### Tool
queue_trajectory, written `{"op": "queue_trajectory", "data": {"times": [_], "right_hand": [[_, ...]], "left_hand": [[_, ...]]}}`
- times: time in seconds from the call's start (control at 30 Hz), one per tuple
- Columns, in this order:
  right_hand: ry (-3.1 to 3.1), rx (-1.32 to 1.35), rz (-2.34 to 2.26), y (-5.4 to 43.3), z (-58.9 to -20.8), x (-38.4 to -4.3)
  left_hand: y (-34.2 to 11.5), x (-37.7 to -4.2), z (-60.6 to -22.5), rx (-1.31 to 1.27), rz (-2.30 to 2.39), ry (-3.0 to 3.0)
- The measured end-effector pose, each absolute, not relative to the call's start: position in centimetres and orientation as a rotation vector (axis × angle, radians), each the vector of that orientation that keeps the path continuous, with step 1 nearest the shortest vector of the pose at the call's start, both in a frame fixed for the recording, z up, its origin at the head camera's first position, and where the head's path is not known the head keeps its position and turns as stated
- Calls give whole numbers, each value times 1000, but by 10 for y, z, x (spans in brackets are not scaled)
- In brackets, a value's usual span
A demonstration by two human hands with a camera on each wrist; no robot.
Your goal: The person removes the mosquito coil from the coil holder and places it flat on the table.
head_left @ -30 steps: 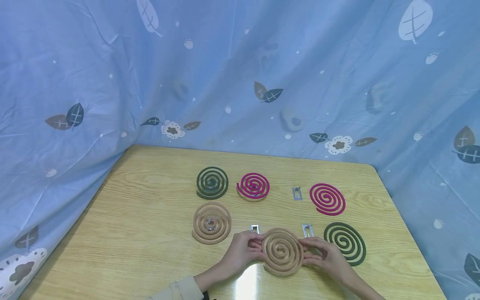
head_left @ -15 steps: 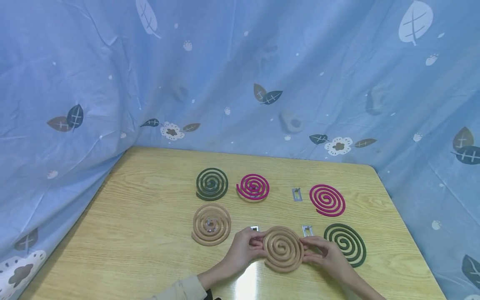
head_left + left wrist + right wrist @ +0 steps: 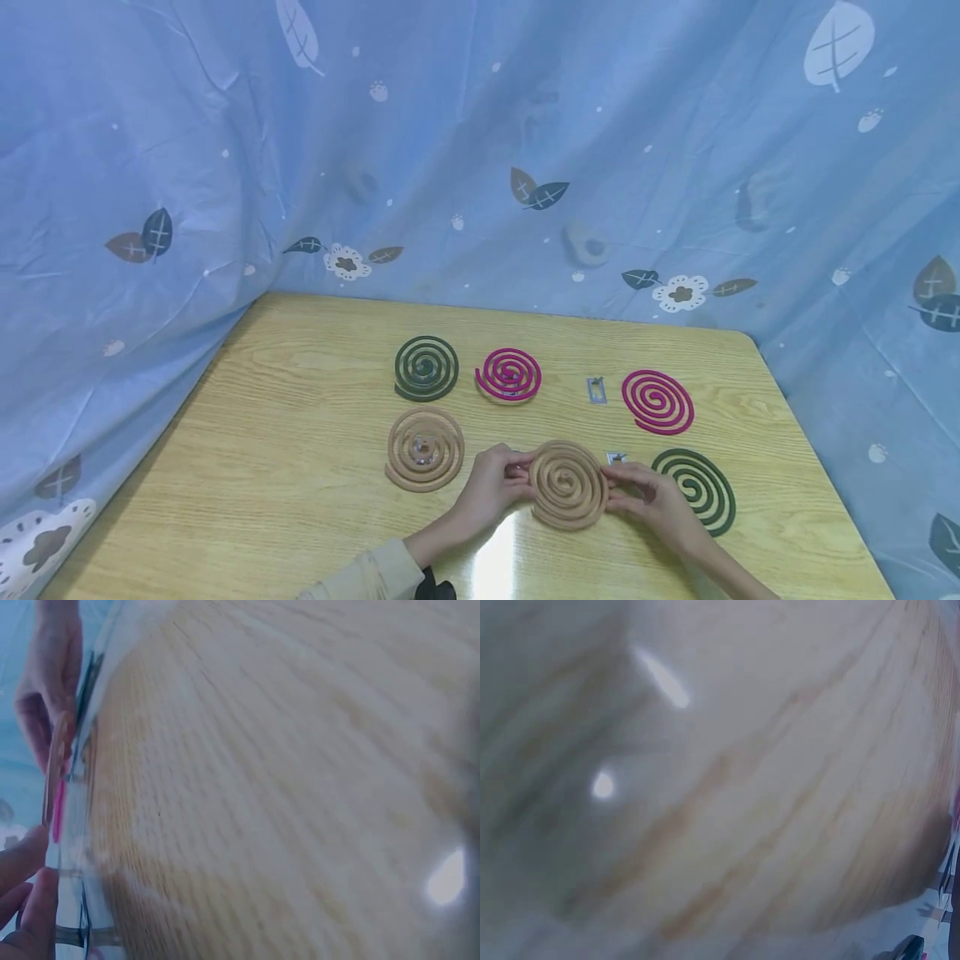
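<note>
The desk (image 3: 285, 467) is pale wood-grain with a glossy patch of glare. Metal stands (image 3: 424, 452) show through three coils: green (image 3: 426, 367) and pink (image 3: 510, 372) at the back, tan (image 3: 425, 486) nearer. Two stands are uncovered, one (image 3: 591, 391) behind the other (image 3: 617, 455). Farther right lie a second pink coil (image 3: 656, 402) and green coil (image 3: 691, 486).

Blue cloth (image 3: 450, 108) fills the top of my view, hanging in folds down both sides, printed with leaves (image 3: 547, 196) and white flowers (image 3: 681, 294); below it, my wood-grain worktop (image 3: 300, 400), rounded at its far right corner, a bright glare (image 3: 493, 560) blazing bottom centre!
</note>
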State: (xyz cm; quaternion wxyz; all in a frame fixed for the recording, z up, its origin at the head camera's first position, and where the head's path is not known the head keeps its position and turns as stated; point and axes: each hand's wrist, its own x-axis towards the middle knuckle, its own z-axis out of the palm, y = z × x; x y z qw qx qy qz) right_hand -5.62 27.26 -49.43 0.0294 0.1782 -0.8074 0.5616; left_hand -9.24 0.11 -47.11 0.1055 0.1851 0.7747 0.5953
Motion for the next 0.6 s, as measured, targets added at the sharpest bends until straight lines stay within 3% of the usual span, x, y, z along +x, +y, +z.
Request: {"op": "queue_trajectory", "data": {"times": [0.6], "right_hand": [[-2507, 695, 1822, 279, -493, -64]], "left_hand": [[6, -91, -466, 659, 1434, 2461]]}}
